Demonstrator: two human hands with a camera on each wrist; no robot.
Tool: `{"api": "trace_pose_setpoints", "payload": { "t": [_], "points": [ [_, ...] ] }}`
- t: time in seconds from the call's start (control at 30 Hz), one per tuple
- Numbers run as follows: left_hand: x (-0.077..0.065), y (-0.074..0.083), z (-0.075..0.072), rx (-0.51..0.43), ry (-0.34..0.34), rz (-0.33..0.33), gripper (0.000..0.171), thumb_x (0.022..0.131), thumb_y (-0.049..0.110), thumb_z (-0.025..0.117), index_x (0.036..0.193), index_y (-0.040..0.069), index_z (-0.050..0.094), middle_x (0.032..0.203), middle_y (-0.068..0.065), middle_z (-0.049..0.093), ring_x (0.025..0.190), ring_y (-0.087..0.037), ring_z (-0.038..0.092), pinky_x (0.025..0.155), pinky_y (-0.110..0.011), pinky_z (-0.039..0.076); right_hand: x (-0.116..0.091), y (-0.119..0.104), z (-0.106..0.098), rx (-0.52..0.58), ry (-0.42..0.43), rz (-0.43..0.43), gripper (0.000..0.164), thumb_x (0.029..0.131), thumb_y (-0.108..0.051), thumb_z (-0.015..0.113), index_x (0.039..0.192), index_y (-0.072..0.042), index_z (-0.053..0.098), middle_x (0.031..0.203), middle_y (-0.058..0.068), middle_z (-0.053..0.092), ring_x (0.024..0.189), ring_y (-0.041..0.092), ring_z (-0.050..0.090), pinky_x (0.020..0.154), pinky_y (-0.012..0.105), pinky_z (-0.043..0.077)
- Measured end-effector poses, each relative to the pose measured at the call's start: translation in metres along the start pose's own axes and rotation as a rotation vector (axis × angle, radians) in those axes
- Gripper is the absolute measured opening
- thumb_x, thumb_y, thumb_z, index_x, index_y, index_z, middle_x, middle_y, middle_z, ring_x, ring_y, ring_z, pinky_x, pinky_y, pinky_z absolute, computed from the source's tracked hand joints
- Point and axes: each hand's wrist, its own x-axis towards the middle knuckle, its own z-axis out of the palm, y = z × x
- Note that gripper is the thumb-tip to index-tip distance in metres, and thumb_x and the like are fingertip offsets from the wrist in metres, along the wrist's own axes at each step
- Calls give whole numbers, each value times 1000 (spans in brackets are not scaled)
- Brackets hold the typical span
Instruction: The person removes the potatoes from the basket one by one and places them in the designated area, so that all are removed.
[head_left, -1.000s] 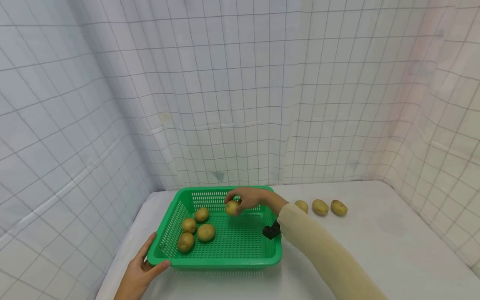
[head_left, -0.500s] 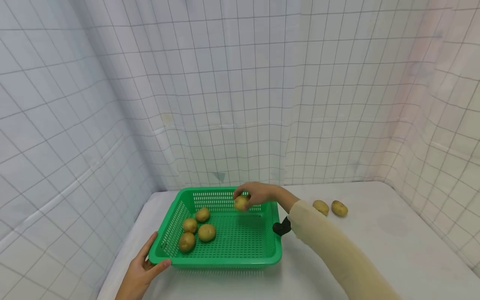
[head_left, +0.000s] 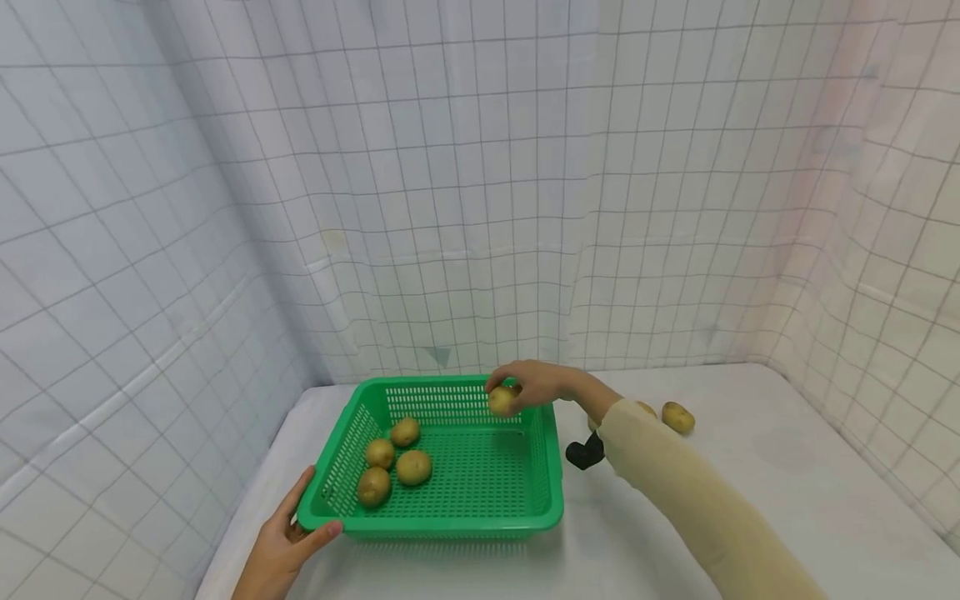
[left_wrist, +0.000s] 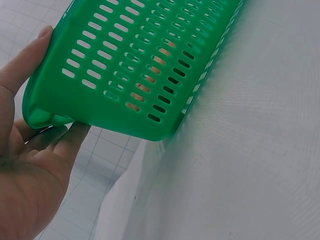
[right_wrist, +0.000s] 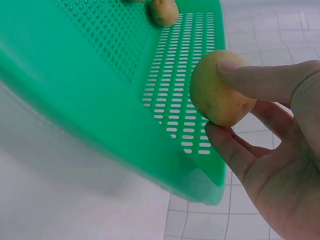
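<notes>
Right grip (head_left: 538,382) pinching a potato (right_wrist: 220,95) over the far-right corner of the green basket (head_left: 450,525), toward the far edge of the desk (head_left: 757,500). The potato, nearly round, lies leftward of that grip; the left grip (head_left: 279,542), farther off, clasps the basket's near-left corner.

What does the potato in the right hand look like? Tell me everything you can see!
The potato is roundish and yellow-brown, with fairly smooth-looking skin and a few small darker spots. It looks unpeeled, though part is hidden. The right hand pinches it between thumb and fingers. In the head view it shows against the green basket's far wall, towards the right; I can't tell whether it touches that wall.
</notes>
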Motion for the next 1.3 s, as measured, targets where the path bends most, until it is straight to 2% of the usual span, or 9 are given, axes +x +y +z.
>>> {"api": "trace_pose_setpoints", "payload": {
  "t": [0.33,0.53,0.7,0.77,0.87,0.93,1.03,1.2,1.3],
  "points": [
    [-1,-1,1,6,1,8,93,102,12,70,168,13,5,169,-22,2,116,14,47,91,-21,53,-20,10,-13,45,40,40,47,93,-9,77,139,-10,64,142,5,55,126,29,51,100,45,49],
    [-1,1,1,27,9,5,92,102,14,70,168,15,6,169,-22,3,115,16,46,90,-20,53,-32,17,-22,65,66,57,48,96,-7,75,142,-6,61,148,8,52,135,36,47,104,47,49],
    [-1,2,0,34,12,-3,93,101,15,71,168,15,6,170,-20,3,116,15,46,91,-20,53,-44,25,-28,91,97,100,49,96,-6,74,143,-10,60,147,6,53,135,37,48,103,49,49],
    [0,2,0,43,14,-6,93,102,16,71,168,16,6,170,-19,3,124,6,46,91,-20,52,-48,29,-30,94,109,115,48,96,-7,74,142,-12,61,147,5,52,134,37,48,103,50,49],
    [0,2,-1,44,14,-5,93,102,16,70,168,15,5,170,-19,2,126,3,45,91,-20,52,-54,34,-34,108,121,120,46,97,-6,72,141,-10,61,148,7,52,136,38,46,105,51,47],
    [0,1,-1,43,12,-5,93,102,15,70,168,14,5,170,-19,2,126,3,45,91,-19,52,-59,39,-35,112,134,124,45,97,-5,72,141,-9,61,147,8,52,136,38,46,105,52,47],
    [0,0,-1,40,9,-4,93,101,15,70,168,14,5,170,-20,3,117,14,45,91,-19,52,-68,44,-36,126,150,146,45,97,-5,71,140,-11,61,148,9,52,137,39,45,108,56,43],
    [0,0,-1,49,10,-3,94,101,15,71,168,13,5,169,-21,3,114,15,46,90,-19,52,-81,56,-40,133,174,185,44,97,-8,71,140,-15,61,151,11,49,137,45,44,109,65,38],
    [0,0,0,57,11,-3,94,101,16,71,168,12,5,169,-22,4,114,14,47,90,-19,52,-88,63,-42,150,186,199,44,97,-10,72,140,-14,60,152,12,47,137,47,43,108,66,38]
  ]
}}
